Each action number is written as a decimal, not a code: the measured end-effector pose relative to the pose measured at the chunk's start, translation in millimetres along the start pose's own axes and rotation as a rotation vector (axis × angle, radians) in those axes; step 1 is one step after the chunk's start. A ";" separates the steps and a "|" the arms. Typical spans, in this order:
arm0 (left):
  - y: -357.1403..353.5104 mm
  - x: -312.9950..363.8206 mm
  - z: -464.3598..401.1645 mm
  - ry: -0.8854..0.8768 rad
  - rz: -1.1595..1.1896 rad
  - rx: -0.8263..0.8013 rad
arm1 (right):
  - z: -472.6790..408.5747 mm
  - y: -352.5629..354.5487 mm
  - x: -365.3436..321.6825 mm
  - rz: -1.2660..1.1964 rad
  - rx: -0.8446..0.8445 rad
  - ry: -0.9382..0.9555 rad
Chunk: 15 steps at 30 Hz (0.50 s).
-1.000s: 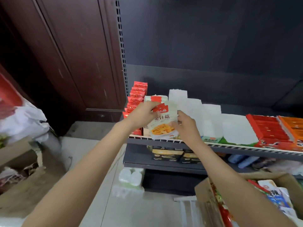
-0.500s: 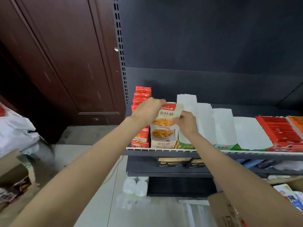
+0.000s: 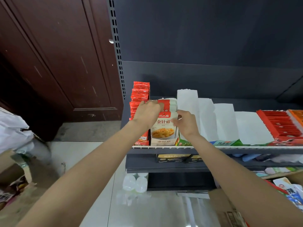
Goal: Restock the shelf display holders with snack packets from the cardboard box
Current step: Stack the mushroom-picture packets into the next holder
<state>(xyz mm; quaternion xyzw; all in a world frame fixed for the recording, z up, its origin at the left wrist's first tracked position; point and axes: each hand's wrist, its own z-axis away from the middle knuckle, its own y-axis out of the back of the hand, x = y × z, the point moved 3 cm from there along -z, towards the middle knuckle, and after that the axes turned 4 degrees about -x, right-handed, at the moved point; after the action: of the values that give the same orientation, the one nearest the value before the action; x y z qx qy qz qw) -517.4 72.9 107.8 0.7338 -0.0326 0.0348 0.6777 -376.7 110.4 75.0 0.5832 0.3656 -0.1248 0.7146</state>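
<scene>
- Left hand [image 3: 148, 112]: fingers curled over the top edges of the snack packets [image 3: 164, 125] standing in the display holder [image 3: 162, 141]; grips the upper left corner of the row.
- Right hand [image 3: 186, 122]: thumb and fingertips pinching the upper right corner of the front packet, wrist just right of the holder.
- Front packet upright, cream with a red top band and a picture of yellow strips, its lower edge inside the holder; more packets of the same kind directly behind it.
- Holder sits at the front edge of the shelf [image 3: 246, 149], second slot from the left end.
- Left of the holder: a row of red packets [image 3: 140, 94], touching it.
- Right of the holder: a green box [image 3: 182, 142] at the shelf lip, then white holders [image 3: 224, 122] that look unfilled, then red [image 3: 282, 126] and orange rows further right.
- Below and well to the right of the holder: cardboard box [image 3: 227, 208], open, with packets showing inside.
- Step in hand, judged: seating and squaring the cream packets in their holder; placement appears nearly done.
- Progress, judged: early, since several holders look unfilled.
- Next move calls for: easing both grips without tipping the front packet forward, then reaching down right to the box for more stock.
- Risk, judged: soft packets may slump over the low front lip if released unevenly.
</scene>
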 end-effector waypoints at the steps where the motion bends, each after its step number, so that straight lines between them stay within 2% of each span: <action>1: 0.8 0.8 0.4 0.008 0.012 0.001 | 0.6 1.3 -2.1 -0.010 0.008 0.002; 8: 11.4 37.0 21.4 0.019 0.163 0.139 | 19.3 33.5 -6.9 -0.176 0.088 0.073; 12: -3.3 93.8 33.2 -0.074 0.226 0.068 | 51.6 62.6 20.3 -0.224 0.106 0.061; 15: -16.2 142.2 41.2 -0.085 0.360 0.065 | 86.6 91.1 58.9 -0.225 0.149 0.007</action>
<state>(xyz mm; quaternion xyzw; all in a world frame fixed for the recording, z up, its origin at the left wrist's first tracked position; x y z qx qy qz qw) -374.0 33.0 102.0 0.7386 -0.1910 0.1255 0.6343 -247.7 71.2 107.8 0.5903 0.4210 -0.2287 0.6496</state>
